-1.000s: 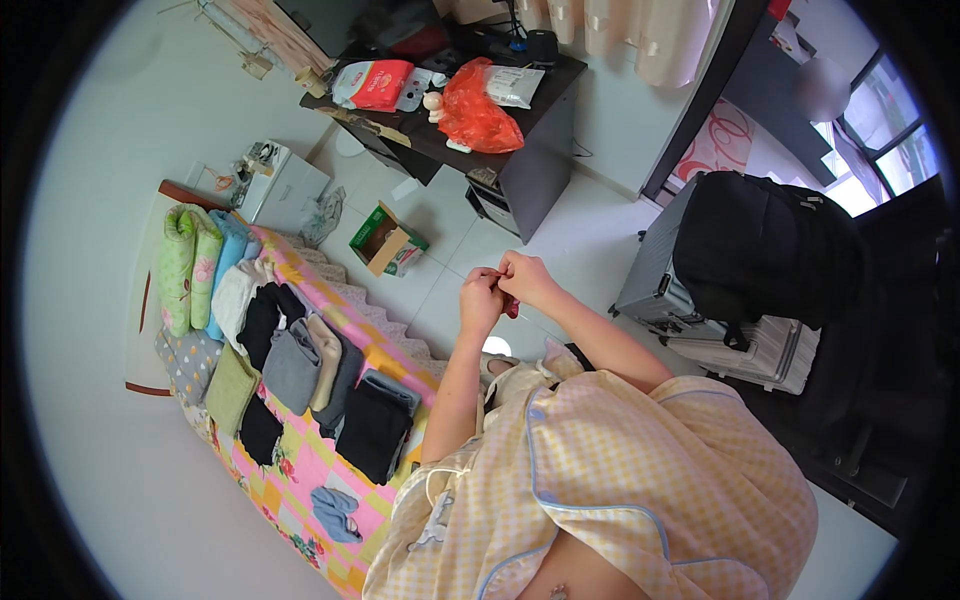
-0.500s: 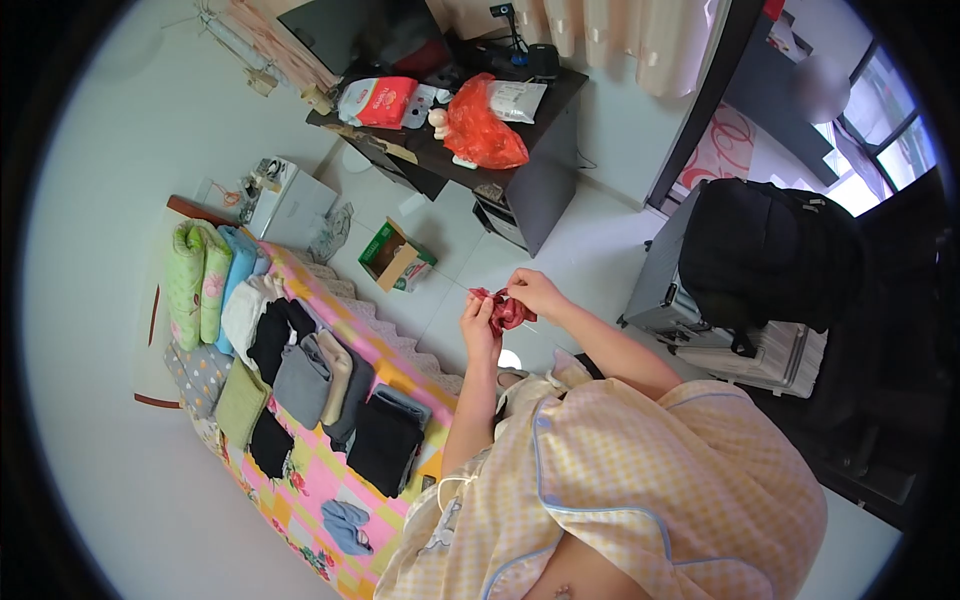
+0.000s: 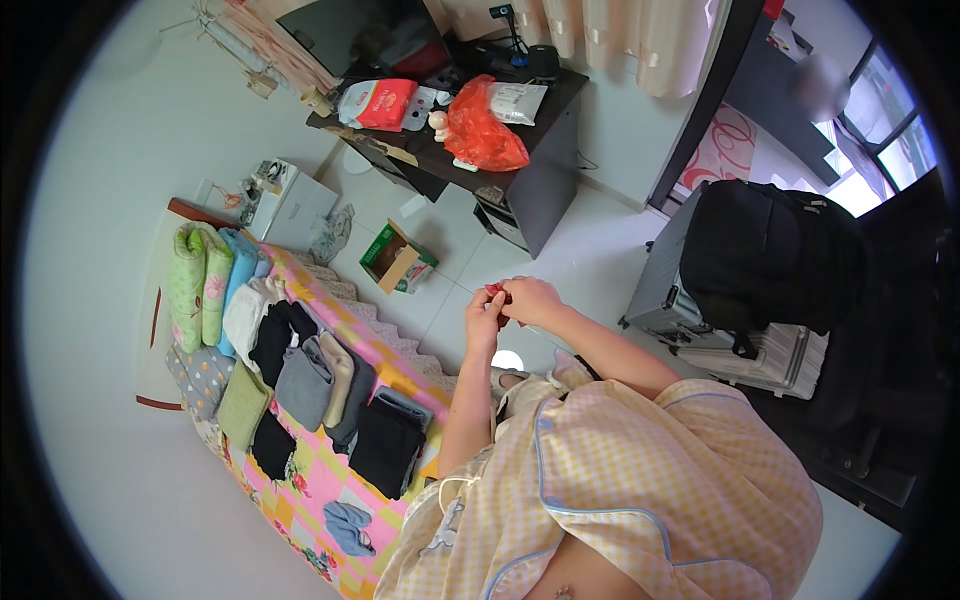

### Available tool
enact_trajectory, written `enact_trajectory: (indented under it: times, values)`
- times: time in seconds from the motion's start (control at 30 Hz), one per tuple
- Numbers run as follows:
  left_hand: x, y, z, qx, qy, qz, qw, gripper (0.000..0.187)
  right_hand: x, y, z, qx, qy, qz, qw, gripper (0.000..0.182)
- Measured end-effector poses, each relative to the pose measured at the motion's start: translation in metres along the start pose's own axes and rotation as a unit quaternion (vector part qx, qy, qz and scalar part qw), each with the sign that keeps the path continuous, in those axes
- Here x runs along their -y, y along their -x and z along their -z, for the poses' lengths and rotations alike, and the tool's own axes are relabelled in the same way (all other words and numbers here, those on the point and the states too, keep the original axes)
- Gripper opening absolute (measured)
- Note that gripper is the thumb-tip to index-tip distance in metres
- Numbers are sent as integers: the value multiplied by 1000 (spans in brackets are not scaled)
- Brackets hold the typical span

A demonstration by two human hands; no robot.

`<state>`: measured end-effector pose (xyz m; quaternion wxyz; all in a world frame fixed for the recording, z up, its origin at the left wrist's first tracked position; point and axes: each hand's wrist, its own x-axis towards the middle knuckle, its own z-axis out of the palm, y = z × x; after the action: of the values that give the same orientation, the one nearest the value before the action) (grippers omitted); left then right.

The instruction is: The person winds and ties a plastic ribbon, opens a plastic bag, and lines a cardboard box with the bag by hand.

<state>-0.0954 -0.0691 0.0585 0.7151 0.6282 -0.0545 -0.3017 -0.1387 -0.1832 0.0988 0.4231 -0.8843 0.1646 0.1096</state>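
My left hand (image 3: 484, 322) and my right hand (image 3: 532, 298) meet in front of my body, above the tiled floor. Between them is a small shiny red cloth (image 3: 494, 289), bunched up and mostly covered by the fingers. Both hands are closed on it, with fingertips pinched close together. Its exact kind is not clear. Below and to the left, the bed (image 3: 310, 480) carries folded clothes, among them black trousers (image 3: 385, 448) and a grey folded garment (image 3: 303, 380).
An open green carton (image 3: 385, 256) stands on the floor. Behind it, a dark desk (image 3: 550, 170) bears a red plastic bag (image 3: 482, 130) and a monitor (image 3: 365, 40). At right are a black backpack (image 3: 760, 250) and a silver suitcase (image 3: 775, 365). A person is in the doorway beyond.
The red cloth hung loosely and showed more before; now it is gathered into my fingers. My right hand has moved slightly lower and closer against my left.
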Motion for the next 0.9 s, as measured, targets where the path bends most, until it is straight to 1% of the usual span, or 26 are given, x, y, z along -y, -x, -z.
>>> enact_trajectory:
  times: [0.03,0.07,0.1,0.13,0.17,0.23,0.3,0.33,0.37,0.4,0.43,0.47,0.5,0.53,0.57,0.6,0.63,0.7,0.73,0.77,0.8,0.83,0.87,0.9]
  values:
    - [4,-2,2,27,25,5,999,13,0,-2,0,0,0,1,1000,21]
    - [8,-4,4,26,25,5,999,13,-1,-4,1,25,36,-4,999,18]
    - [8,-4,4,10,58,1,998,14,-2,-5,0,50,71,-10,996,17]
    - [8,-3,4,-6,89,-3,996,16,-4,-6,-3,49,70,-10,996,17]
    - [8,-3,3,-5,89,-2,996,16,-7,-7,-7,58,75,-19,995,19]
    - [6,-2,-1,-122,148,-22,981,11,-10,-7,-9,65,79,-28,994,20]
    - [14,-9,12,-130,154,-12,979,10,-15,-4,-11,42,39,-35,998,19]
    - [13,-10,13,-171,137,-16,975,10,-18,-4,-11,43,41,-36,998,19]
    - [13,-10,12,-212,120,-20,970,9,-20,-5,-13,73,30,-55,995,19]
    - [12,-8,11,-213,121,-21,969,9,-22,-7,-13,100,18,-73,992,20]
    - [12,-6,8,-216,142,-14,966,9,-24,-9,-14,97,20,-71,993,20]
    - [11,-7,6,-217,161,-6,963,9,-26,-9,-16,36,92,-2,995,19]
    - [10,-10,4,-215,161,-5,963,9,-29,-9,-19,-23,161,64,985,19]
    - [10,-12,4,-161,96,-39,981,9,-34,-10,-23,-22,160,62,985,19]
    - [10,-13,4,-107,32,-72,991,10,-40,-12,-27,-89,155,81,981,18]
    - [14,-13,5,-110,33,-71,991,10,-43,-13,-29,-156,151,102,971,17]
    - [18,-16,3,-78,-19,-54,995,10,-44,-15,-31,-154,153,105,970,17]
    - [26,-21,-4,-12,-123,-21,992,13,-46,-16,-32,-223,140,144,954,16]
    - [13,-12,-19,-31,-76,-31,996,19,-45,-17,-32,-223,141,145,954,16]
    - [12,-11,-23,-29,-76,-31,996,19,-44,-17,-32,-211,168,120,955,15]
    - [13,-9,-26,-42,0,-22,999,20,-45,-17,-33,-198,195,93,956,15]
    - [15,-6,-28,-56,77,-10,995,23,-46,-16,-33,-198,196,91,956,15]
    - [26,-10,-20,-36,106,-15,994,25,-47,-16,-34,-201,194,102,955,14]
    - [27,-7,-22,-37,107,-13,993,25,-48,-15,-35,-204,192,115,953,13]
